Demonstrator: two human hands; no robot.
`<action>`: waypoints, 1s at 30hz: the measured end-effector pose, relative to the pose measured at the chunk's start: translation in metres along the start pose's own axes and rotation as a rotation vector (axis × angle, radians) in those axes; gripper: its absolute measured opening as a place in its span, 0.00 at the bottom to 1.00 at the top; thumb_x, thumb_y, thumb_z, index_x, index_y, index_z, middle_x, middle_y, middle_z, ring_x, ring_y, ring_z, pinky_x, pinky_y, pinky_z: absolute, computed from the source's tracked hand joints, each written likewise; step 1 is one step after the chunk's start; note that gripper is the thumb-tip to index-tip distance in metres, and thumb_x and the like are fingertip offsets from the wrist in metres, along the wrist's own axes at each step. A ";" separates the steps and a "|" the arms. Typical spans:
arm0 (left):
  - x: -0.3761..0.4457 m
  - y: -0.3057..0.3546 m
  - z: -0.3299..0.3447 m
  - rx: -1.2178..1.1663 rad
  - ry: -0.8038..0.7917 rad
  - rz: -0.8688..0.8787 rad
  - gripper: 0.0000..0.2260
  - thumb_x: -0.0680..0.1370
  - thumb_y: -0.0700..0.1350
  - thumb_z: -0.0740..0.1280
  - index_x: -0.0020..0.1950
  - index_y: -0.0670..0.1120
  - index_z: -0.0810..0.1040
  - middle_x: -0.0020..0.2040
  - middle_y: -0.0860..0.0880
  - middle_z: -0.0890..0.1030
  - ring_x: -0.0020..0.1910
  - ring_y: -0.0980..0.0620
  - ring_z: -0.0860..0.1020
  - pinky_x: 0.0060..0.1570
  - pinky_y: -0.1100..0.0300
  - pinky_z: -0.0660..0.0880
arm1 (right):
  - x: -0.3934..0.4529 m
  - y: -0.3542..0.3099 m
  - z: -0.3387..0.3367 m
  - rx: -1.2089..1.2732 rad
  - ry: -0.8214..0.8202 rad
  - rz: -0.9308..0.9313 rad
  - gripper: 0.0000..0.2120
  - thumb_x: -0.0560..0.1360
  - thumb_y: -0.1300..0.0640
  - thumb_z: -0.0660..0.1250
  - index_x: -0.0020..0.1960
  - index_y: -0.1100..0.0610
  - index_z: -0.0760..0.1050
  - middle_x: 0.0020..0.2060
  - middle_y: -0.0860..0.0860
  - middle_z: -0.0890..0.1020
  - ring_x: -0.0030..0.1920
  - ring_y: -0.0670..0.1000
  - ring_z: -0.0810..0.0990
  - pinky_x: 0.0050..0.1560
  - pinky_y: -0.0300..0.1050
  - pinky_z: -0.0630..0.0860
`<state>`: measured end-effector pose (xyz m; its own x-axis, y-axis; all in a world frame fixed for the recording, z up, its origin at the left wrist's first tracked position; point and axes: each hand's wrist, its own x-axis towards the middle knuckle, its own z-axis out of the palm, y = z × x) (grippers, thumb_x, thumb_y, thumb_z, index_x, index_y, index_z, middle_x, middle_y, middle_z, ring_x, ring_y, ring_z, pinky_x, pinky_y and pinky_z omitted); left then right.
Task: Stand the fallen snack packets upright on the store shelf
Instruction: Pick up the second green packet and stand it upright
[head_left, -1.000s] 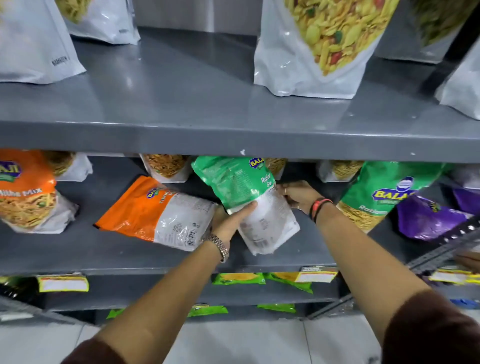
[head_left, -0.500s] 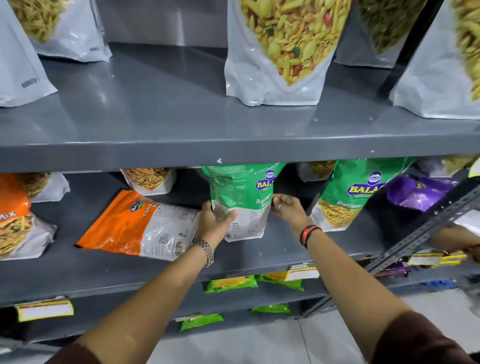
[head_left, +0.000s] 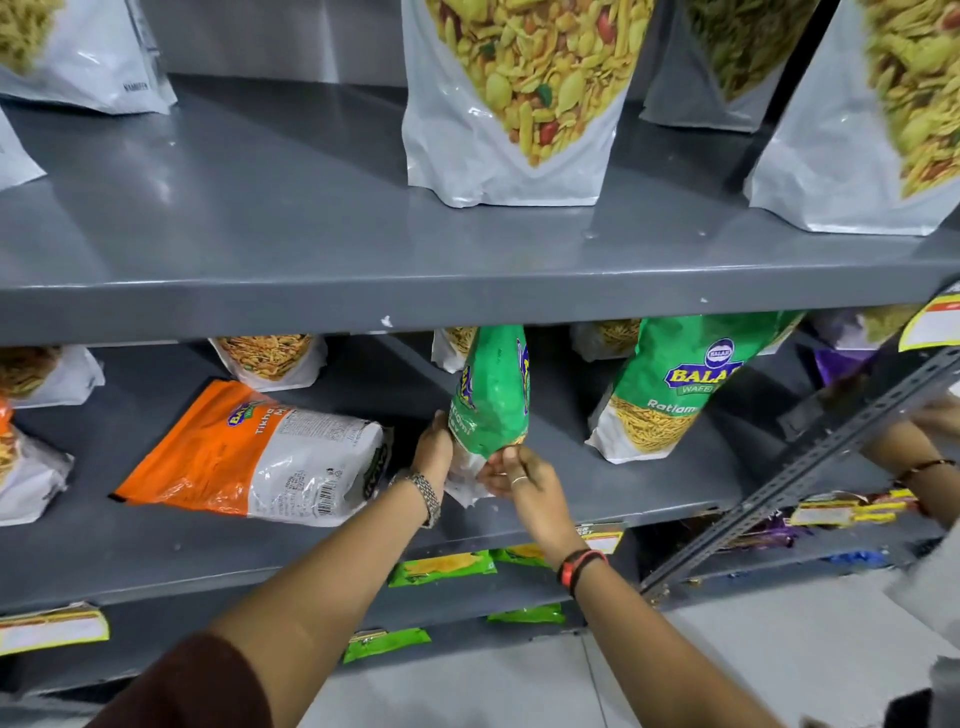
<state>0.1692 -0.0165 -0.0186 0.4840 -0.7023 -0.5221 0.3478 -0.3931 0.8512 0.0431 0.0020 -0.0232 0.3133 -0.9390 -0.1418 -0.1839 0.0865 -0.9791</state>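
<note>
A green snack packet (head_left: 493, 395) stands upright on the middle grey shelf (head_left: 571, 499), turned edge-on to me. My left hand (head_left: 434, 452) grips its lower left side and my right hand (head_left: 511, 470) pinches its white bottom from the front. An orange and white packet (head_left: 249, 452) lies flat on the same shelf to the left. Another green packet (head_left: 670, 389) stands upright to the right.
The upper shelf edge (head_left: 467, 306) hangs just above the held packet; large white pouches (head_left: 514, 98) stand on it. White pouches (head_left: 270, 361) line the back of the middle shelf. A slanted metal strut (head_left: 810, 467) and another person's hand (head_left: 935, 421) are at the right.
The green packet went from tilted and lifted to upright on the shelf, then was turned edge-on. Both hands slid down to its base. The view shifted left and closer.
</note>
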 end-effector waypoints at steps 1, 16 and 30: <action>0.000 0.004 -0.001 -0.002 0.000 0.011 0.21 0.81 0.50 0.53 0.60 0.35 0.76 0.63 0.36 0.77 0.63 0.41 0.75 0.60 0.55 0.70 | 0.001 -0.001 0.002 0.001 -0.040 0.002 0.14 0.80 0.57 0.52 0.41 0.54 0.74 0.38 0.50 0.82 0.39 0.43 0.83 0.43 0.34 0.79; -0.044 -0.043 0.005 -0.116 -0.003 -0.102 0.29 0.75 0.57 0.60 0.70 0.41 0.65 0.71 0.38 0.68 0.67 0.43 0.70 0.67 0.48 0.65 | 0.060 -0.049 -0.055 -0.010 -0.049 0.182 0.31 0.78 0.39 0.44 0.71 0.56 0.63 0.70 0.54 0.69 0.71 0.54 0.67 0.74 0.54 0.61; -0.037 0.023 0.011 -0.191 -0.014 -0.018 0.25 0.81 0.54 0.47 0.72 0.42 0.64 0.73 0.43 0.68 0.71 0.46 0.68 0.67 0.55 0.65 | 0.025 -0.024 -0.061 0.249 -0.131 0.154 0.27 0.79 0.43 0.40 0.72 0.53 0.60 0.69 0.50 0.69 0.71 0.52 0.66 0.68 0.51 0.65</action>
<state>0.1502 -0.0062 0.0209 0.4659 -0.7048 -0.5351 0.5026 -0.2869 0.8155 -0.0013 -0.0434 0.0059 0.4194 -0.8592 -0.2932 -0.0100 0.3186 -0.9478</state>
